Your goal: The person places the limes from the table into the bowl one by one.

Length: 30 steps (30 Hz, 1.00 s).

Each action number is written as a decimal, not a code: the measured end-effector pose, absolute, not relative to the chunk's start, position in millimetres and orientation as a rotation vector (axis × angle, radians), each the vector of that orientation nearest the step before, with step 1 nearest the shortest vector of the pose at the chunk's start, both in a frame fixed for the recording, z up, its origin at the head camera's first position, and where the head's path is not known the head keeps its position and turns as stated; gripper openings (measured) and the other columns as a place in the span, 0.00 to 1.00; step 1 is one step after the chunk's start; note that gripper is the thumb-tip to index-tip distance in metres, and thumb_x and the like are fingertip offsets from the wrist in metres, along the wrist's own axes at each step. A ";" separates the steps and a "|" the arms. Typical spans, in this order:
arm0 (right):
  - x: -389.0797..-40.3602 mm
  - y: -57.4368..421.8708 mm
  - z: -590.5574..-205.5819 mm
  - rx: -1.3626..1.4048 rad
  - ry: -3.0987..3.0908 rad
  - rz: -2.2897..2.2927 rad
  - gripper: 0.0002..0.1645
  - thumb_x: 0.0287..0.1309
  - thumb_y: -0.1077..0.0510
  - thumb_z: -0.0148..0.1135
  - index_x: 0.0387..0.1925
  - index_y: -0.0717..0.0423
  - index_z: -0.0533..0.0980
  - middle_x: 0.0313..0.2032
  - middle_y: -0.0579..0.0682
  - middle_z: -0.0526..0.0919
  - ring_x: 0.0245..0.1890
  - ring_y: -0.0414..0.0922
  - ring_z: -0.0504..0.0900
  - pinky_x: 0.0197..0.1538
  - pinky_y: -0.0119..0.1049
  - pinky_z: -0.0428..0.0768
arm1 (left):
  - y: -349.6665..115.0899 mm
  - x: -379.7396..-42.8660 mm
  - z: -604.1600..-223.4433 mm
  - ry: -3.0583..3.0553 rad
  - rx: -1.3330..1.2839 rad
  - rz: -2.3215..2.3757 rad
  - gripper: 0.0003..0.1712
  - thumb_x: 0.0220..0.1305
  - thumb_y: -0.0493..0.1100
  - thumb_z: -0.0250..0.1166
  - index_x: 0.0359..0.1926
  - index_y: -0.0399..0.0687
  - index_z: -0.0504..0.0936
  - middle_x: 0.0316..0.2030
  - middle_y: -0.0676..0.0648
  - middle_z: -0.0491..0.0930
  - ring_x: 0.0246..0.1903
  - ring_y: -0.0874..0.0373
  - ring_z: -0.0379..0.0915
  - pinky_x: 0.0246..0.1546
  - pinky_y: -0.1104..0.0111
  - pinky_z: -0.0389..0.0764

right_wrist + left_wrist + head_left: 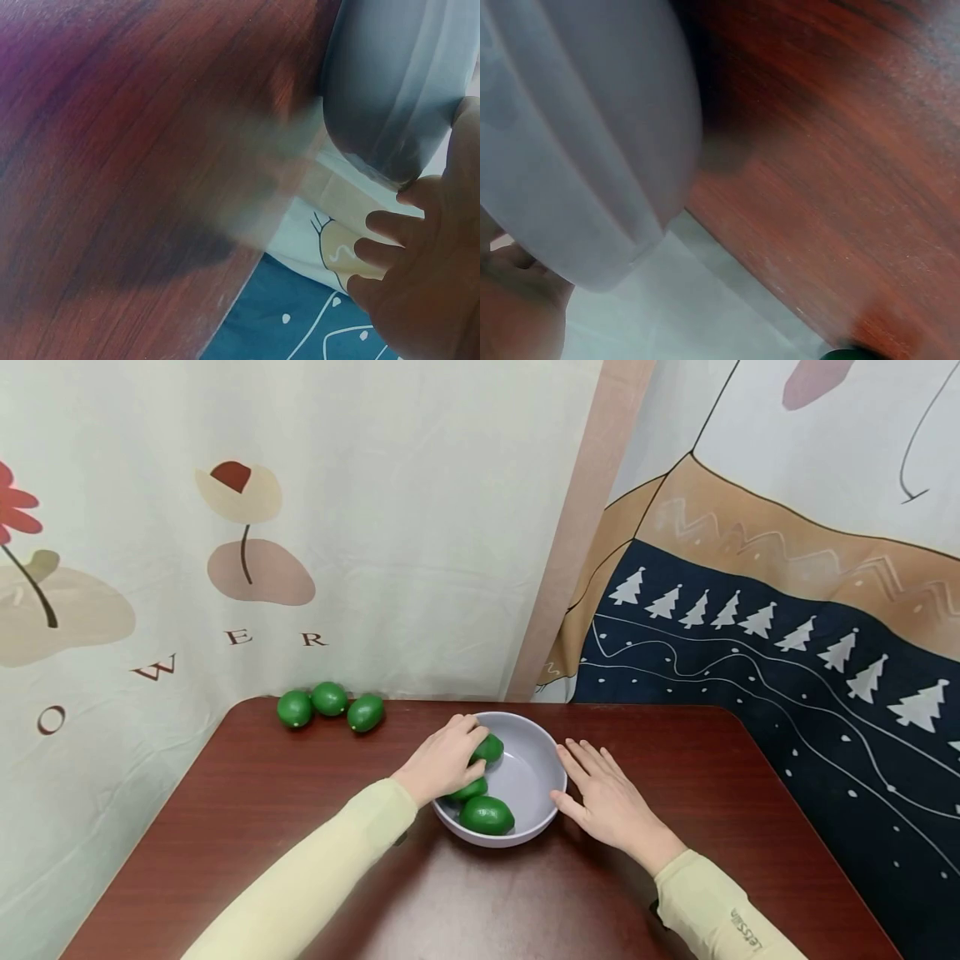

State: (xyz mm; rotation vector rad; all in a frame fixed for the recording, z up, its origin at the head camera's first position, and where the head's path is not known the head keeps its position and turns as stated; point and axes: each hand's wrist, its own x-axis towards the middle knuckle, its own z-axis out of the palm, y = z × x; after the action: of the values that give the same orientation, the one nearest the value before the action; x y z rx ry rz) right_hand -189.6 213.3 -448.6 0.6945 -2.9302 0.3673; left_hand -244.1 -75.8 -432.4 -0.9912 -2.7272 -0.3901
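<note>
Lime (pixel 491 748) sat in the grey bowl (pixel 534 781), pinched between the left hand's (pixel 447 756) fingers and thumb, its long axis unclear. A nearer lime (pixel 487 816) lay lengthwise left to right. The right hand (pixel 611 797), fingers extended, touched the bowl. Curtain letters (pixel 238 637) read "O W E R"; sleeve print (pixel 746 929) began "Lets".

Head view: glossy red-brown wood-grain table (pixel 562 910), rounded back corners, lower frame. Upper left: off-white fabric curtain (pixel 420 527), printed flowers (pixel 258 497), letters (pixel 238 637), vertical pink band (pixel 587 502) at its right. Right side: navy, tan and white fabric (pixel 817 731), white pine-tree prints (pixel 757 621).
</note>
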 end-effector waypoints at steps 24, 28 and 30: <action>-190.3 213.6 -446.4 0.706 -2.914 0.371 0.45 0.69 0.37 0.59 0.77 0.57 0.63 0.76 0.61 0.63 0.78 0.61 0.58 0.77 0.60 0.55 | -90.8 -244.1 -432.0 -2.544 -0.992 -0.384 0.22 0.65 0.42 0.68 0.57 0.37 0.82 0.52 0.42 0.78 0.50 0.49 0.74 0.54 0.61 0.80; -189.8 213.7 -447.4 0.708 -2.912 0.373 0.45 0.69 0.37 0.59 0.77 0.58 0.63 0.76 0.61 0.63 0.78 0.61 0.59 0.77 0.61 0.55 | -94.2 -245.3 -432.5 -2.541 -0.990 -0.371 0.23 0.64 0.42 0.68 0.58 0.37 0.81 0.52 0.42 0.78 0.51 0.49 0.74 0.55 0.60 0.79; -189.7 213.8 -447.6 0.710 -2.910 0.372 0.45 0.69 0.37 0.59 0.77 0.58 0.63 0.76 0.61 0.63 0.78 0.61 0.59 0.77 0.61 0.56 | -96.7 -246.4 -432.5 -2.543 -0.982 -0.376 0.23 0.64 0.42 0.69 0.58 0.37 0.81 0.52 0.42 0.78 0.51 0.48 0.74 0.56 0.59 0.78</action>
State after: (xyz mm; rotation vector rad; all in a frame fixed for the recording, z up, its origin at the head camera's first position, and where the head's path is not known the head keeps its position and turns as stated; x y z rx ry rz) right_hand -189.7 213.8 -447.6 0.7098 -2.9103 0.3722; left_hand -246.4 -96.7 -432.5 -0.9820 -2.5428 -0.3761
